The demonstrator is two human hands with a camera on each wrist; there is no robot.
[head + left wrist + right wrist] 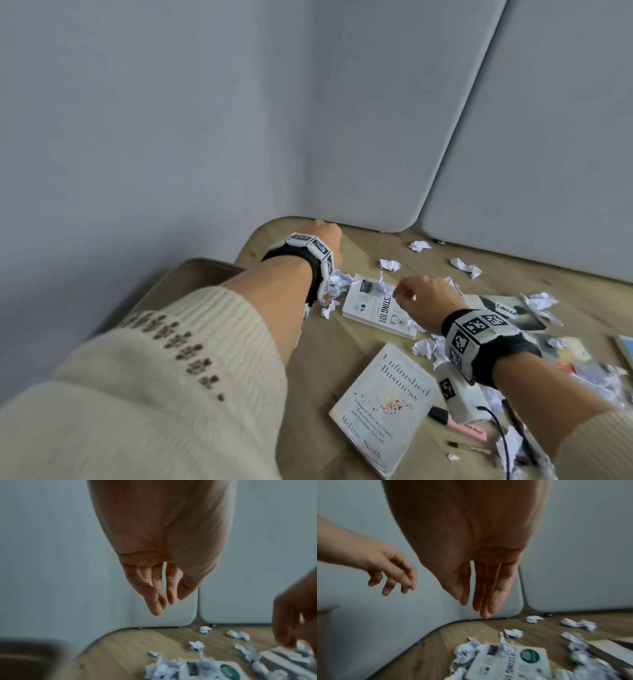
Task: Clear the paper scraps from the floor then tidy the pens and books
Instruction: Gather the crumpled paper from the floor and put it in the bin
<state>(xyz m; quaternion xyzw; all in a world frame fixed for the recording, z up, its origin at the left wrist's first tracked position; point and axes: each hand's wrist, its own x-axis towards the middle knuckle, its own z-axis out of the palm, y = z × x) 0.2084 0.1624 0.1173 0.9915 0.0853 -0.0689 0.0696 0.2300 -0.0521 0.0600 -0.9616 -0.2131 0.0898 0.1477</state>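
While both hands hang in the air above the wooden floor [301,359], neither one holds anything. The left hand [159,582] has its fingers straight and loose, pointing down near the grey wall panels [376,120]. The right hand [481,582] is also flat and loose, and it floats over a white book [378,310] that lies on the floor. Crumpled paper scraps [337,284] sit in a bunch just beside that book, right under the left wrist. More scraps [465,266] lie farther off, closer to the panels, and some lie on the book too. A second book [385,407], with the words "Unfinished Business" on it, lies flat nearer to the person. Just beside it are a pink marker [459,425] and a thin dark pen [469,447], both on the floor. More books [513,310] and scraps are spread out on the right side, but they look blurry. A brown bin [191,274] stands at the left, near the cream sleeve [144,394].
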